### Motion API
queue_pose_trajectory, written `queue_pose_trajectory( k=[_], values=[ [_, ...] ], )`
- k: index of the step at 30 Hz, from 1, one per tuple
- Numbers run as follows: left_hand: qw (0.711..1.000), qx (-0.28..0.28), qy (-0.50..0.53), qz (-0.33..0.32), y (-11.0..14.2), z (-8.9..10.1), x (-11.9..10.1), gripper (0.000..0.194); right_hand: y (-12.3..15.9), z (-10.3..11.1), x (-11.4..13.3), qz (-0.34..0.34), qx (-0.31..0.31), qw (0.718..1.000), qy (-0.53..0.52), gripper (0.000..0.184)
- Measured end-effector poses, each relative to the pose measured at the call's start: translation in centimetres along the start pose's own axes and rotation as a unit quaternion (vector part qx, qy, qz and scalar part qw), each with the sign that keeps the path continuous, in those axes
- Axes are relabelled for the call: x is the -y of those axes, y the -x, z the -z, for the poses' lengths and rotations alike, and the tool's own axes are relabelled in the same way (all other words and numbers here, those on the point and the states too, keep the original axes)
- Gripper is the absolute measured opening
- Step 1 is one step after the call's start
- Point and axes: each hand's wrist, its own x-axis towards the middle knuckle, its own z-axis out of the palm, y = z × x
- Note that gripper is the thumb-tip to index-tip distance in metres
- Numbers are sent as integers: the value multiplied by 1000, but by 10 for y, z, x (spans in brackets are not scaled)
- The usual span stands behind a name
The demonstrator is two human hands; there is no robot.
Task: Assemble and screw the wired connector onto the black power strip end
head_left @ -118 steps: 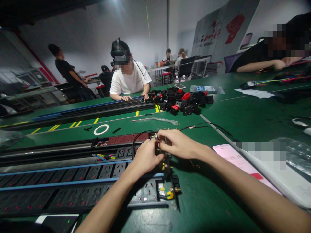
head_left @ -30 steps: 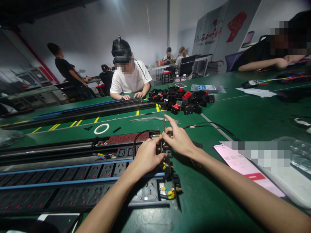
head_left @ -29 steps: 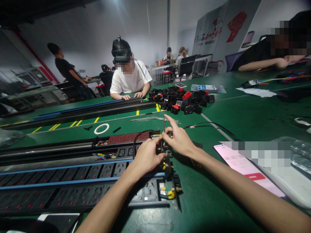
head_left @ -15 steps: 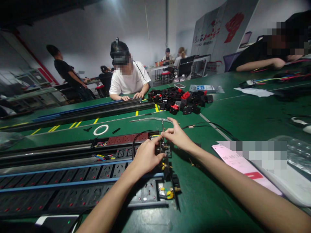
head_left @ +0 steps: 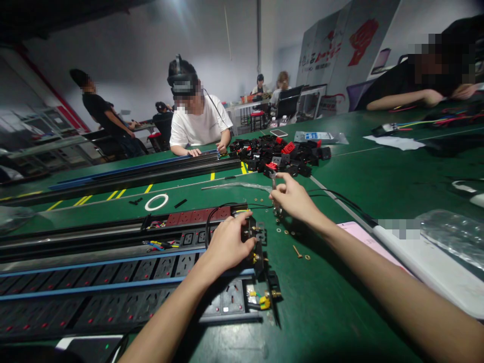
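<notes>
My left hand (head_left: 229, 242) lies over the end of a power strip, thumb and forefinger curled round its black end plate (head_left: 249, 232). A brass screw pokes out of that plate. To the right, my right hand (head_left: 291, 199) pinches a small metal wrench (head_left: 274, 186), held upright just above the table and apart from the strip. Nearer me are two blue-edged power strips, one a socket strip (head_left: 155, 269) with black outlets; yellow lugs and a brass bolt (head_left: 277, 293) show at the near end. Brass washers (head_left: 286, 232) and a loose screw (head_left: 298, 252) lie below my right hand.
Black and red socket modules (head_left: 280, 151) are heaped at the back. A white tape ring (head_left: 156, 202) lies beyond the strips. At right are a pink-screened phone (head_left: 368, 244), a white device (head_left: 434, 272) and bubble wrap (head_left: 457, 237). A co-worker (head_left: 200, 121) sits opposite.
My right hand has moved right, away from the end plate, carrying the wrench. My left hand stays on the plate. The co-worker opposite has shifted one hand slightly.
</notes>
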Motion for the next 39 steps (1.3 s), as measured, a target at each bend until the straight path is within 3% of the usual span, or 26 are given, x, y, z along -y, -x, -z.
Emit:
queue_pose_trajectory(
  k=[3, 9, 13, 18, 25, 30, 32, 35, 39],
  values=[
    [1000, 1, 9, -3, 0, 0, 0, 63, -3, 13, -1, -5, 58, 988, 145, 26],
    [1000, 7, 15, 4, 1, 0, 0, 67, -4, 19, -16, -18, 141, 946, 291, 22],
    [1000, 14, 18, -10, 2, 1, -1, 77, 0, 22, -18, 4, 208, 928, 310, 28],
    [999, 13, 24, -32, 3, 1, -1, 78, 9, 23, -6, 14, 287, 902, 322, 50],
    [999, 9, 45, -27, 2, 1, 0, 72, 15, 4, -7, 8, 273, 906, 323, 52],
    [999, -16, 38, -31, 0, -2, 5, 61, 16, 2, -5, -1, 285, 892, 351, 49],
    [999, -25, 28, -32, -1, -4, 7, 61, 17, 5, -3, 5, 289, 894, 343, 45],
    [999, -31, 21, -33, -2, -5, 8, 61, 21, 7, -2, 24, 289, 918, 270, 30],
    [999, -27, 11, -33, -2, -4, 7, 61, 37, -4, -7, 34, 229, 972, 41, 19]
  ],
)
